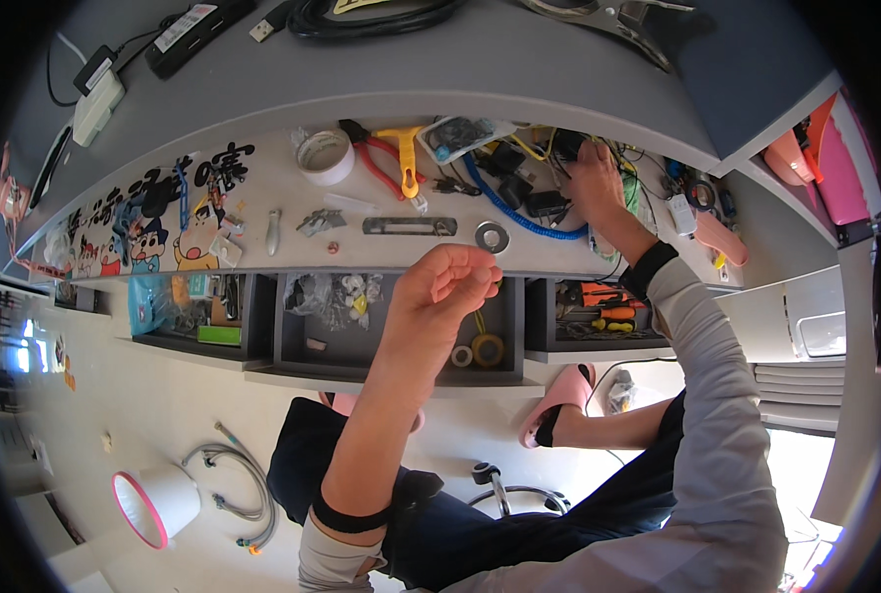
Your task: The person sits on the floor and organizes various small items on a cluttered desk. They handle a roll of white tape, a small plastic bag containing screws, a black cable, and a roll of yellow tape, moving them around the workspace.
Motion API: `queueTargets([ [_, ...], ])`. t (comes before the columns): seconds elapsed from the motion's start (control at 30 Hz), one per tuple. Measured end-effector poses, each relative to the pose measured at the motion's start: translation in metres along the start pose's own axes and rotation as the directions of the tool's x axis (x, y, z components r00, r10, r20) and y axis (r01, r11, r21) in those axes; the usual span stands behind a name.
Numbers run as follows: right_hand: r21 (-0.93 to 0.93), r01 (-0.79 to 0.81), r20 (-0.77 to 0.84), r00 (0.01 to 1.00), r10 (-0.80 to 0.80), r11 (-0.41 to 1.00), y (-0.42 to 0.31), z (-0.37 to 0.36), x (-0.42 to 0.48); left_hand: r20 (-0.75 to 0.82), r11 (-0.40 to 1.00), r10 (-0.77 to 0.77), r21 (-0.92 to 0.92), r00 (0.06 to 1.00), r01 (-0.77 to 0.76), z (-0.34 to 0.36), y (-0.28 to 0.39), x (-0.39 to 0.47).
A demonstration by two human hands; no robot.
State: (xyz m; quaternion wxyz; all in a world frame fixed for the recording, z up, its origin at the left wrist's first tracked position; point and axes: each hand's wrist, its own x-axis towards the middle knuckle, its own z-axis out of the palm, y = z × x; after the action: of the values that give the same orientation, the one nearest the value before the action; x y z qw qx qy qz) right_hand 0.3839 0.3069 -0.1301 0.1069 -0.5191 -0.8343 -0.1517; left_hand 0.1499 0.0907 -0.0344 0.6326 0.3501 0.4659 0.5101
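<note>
My left hand hovers over the front edge of the desk shelf, fingers curled in towards the thumb, and I see nothing held in it. Just beyond its fingertips lies a grey round roll. My right hand reaches into a tangle of cables at the back right of the shelf. Its fingertips are by a black adapter and partly hidden, so a grip cannot be made out. Black power adapters and a blue coiled cable lie left of it. Something green sits under its wrist.
Red-handled pliers, a yellow peeler-like tool, a white tape roll and a metal plate lie on the shelf. Below, open drawers include a middle one and a right one with screwdrivers. The desktop overhangs the shelf.
</note>
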Motion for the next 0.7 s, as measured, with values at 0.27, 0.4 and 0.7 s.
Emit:
queueTargets([
  [0.27, 0.267, -0.116, 0.049, 0.993, 0.107, 0.957, 0.042, -0.043, 0.025, 0.004, 1.000, 0.015, 0.017, 1.000, -0.015, 0.003, -0.001, 0.002],
  [0.4, 0.303, -0.030, 0.043, 0.999, 0.018, 0.952, 0.064, -0.039, 0.024, 0.009, 1.000, 0.001, 0.030, 1.000, -0.001, 0.008, -0.001, 0.006],
  [0.7, 0.577, -0.301, 0.343, 0.933, 0.109, 0.759, 0.137, -0.004, 0.000, 0.019, 0.998, -0.033, 0.053, 0.999, 0.032, 0.015, -0.005, 0.013],
])
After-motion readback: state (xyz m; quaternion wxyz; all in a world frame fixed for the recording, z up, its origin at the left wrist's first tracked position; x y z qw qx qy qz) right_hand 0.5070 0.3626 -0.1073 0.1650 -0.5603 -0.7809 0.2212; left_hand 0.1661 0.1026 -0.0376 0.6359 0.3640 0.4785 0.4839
